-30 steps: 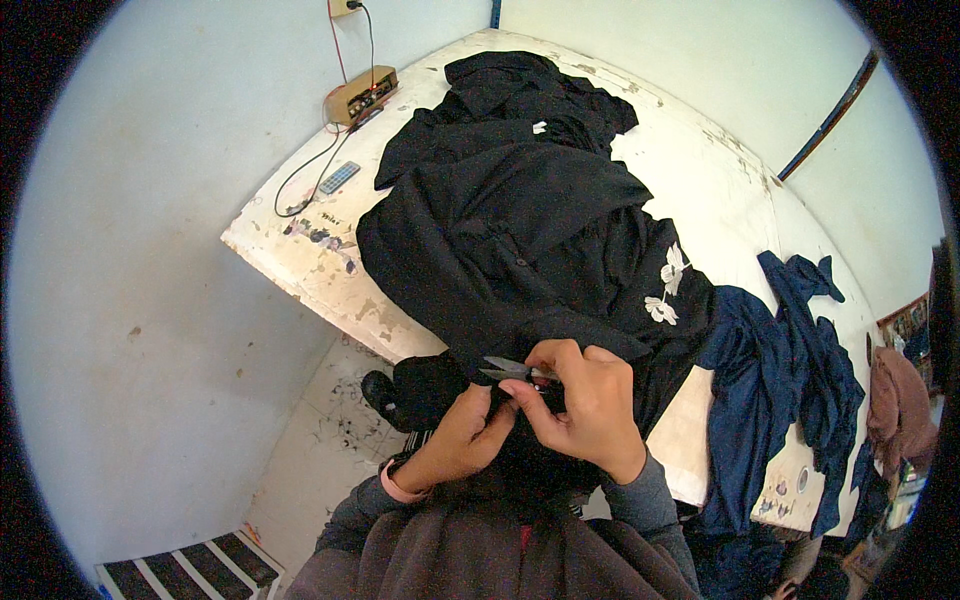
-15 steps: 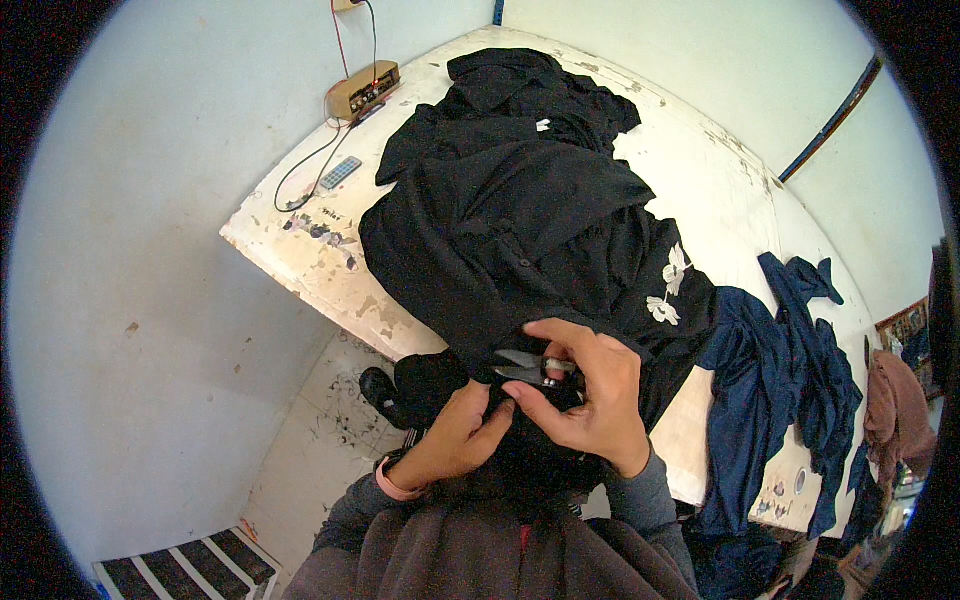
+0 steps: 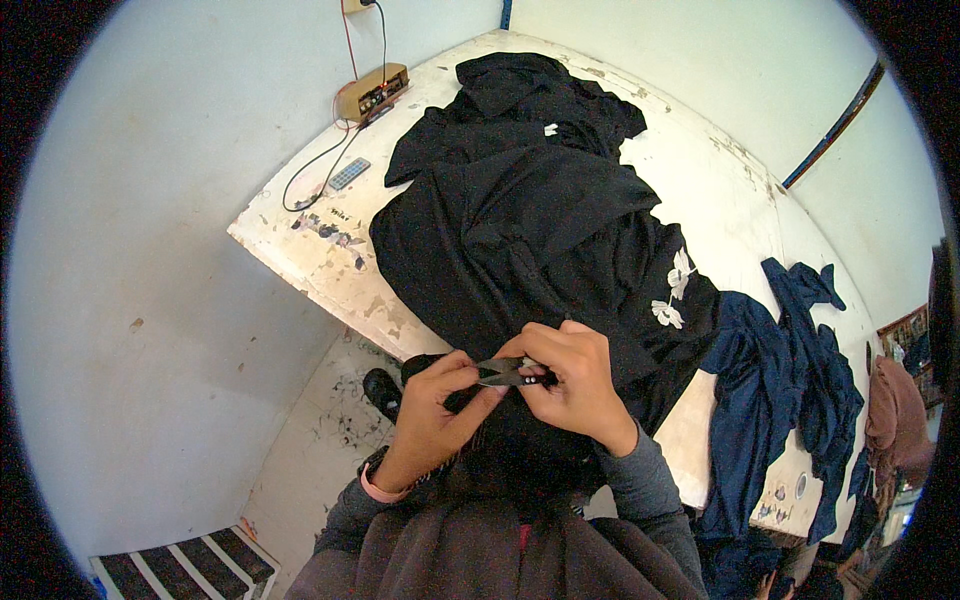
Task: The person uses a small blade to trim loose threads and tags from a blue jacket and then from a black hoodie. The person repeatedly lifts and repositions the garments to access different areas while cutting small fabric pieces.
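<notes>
My right hand [image 3: 577, 382] is closed around small dark thread snips [image 3: 503, 373], their blades pointing left. At the blade tips, my left hand [image 3: 428, 412] pinches the edge of a black garment [image 3: 530, 255]. Whatever lies between the left fingertips is too small to make out. The garment spreads in loose folds from my hands across the table, and part of it drapes over the near edge toward me. White flower-shaped appliqués [image 3: 667, 315] show on its right side.
The pale, worn table [image 3: 300, 270] has chipped patches. At its far left stand a tan box with wires [image 3: 372, 95] and a remote control [image 3: 349, 174]. Dark blue garments [image 3: 755, 370] hang over the right side. A black shoe [image 3: 382, 392] rests on the floor, left of the table.
My left hand has risen to the blade tips, its fingers now pinching there. My right hand has shifted slightly left and curled more around the snips, whose blades look closer together.
</notes>
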A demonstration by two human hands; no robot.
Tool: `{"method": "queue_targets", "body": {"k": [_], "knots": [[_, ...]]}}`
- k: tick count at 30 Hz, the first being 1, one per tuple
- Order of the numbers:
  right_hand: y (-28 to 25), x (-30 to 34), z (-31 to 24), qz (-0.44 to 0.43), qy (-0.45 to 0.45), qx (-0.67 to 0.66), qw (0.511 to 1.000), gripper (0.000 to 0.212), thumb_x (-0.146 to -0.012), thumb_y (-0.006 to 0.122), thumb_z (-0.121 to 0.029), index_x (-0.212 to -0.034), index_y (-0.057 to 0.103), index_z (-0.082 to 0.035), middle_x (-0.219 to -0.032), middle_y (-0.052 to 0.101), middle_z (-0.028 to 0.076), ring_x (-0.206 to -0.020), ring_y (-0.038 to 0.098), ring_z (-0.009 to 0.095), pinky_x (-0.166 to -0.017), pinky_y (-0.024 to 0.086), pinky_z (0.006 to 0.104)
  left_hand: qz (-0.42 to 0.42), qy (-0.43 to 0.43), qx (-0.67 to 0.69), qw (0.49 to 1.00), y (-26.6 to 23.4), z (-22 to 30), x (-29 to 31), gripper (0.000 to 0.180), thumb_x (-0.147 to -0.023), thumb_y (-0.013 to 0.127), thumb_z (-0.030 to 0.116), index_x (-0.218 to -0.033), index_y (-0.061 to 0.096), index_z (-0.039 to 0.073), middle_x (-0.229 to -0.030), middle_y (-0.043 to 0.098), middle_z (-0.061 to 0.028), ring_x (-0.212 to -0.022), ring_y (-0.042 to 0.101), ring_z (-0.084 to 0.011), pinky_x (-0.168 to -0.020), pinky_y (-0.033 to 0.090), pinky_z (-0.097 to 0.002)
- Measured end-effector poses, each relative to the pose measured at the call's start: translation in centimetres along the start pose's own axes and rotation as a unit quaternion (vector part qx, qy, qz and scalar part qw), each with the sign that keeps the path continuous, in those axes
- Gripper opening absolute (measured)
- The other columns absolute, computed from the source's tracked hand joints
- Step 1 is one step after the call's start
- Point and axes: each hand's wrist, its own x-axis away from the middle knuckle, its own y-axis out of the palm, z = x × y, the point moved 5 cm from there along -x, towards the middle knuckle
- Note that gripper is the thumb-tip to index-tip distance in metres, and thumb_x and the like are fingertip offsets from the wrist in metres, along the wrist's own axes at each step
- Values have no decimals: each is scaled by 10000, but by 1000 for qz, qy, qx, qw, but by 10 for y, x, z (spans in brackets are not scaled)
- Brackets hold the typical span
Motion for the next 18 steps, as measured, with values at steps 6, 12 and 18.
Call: {"method": "queue_targets", "body": {"k": [6,12,18], "knots": [[11,4,8,15,113,-231,966,101,-916,688,-111,-923,634,-27,-777,598,25,-699,531,79,-673,421,252,148,188,-176,955,-7,28,1,185,-751,845,90,-821,680,43,-898,671,-77,-936,665,-260,-870,457,-384],[10,10,13,70,181,-356,914,117,-962,681,-108,-996,615,-17,-885,597,-2,-821,529,67,-753,432,234,117,149,-58,980,-4,11,-3,192,-760,840,77,-790,656,33,-884,668,-67,-1022,686,-276,-885,443,-369],[-18,10,2,107,150,-190,964,276,-873,779,-181,-1026,606,-31,-814,654,67,-736,626,123,-664,484,281,128,67,34,989,-7,-4,-2,194,-797,821,62,-793,635,7,-869,652,-86,-997,688,-276,-894,441,-351]]}}
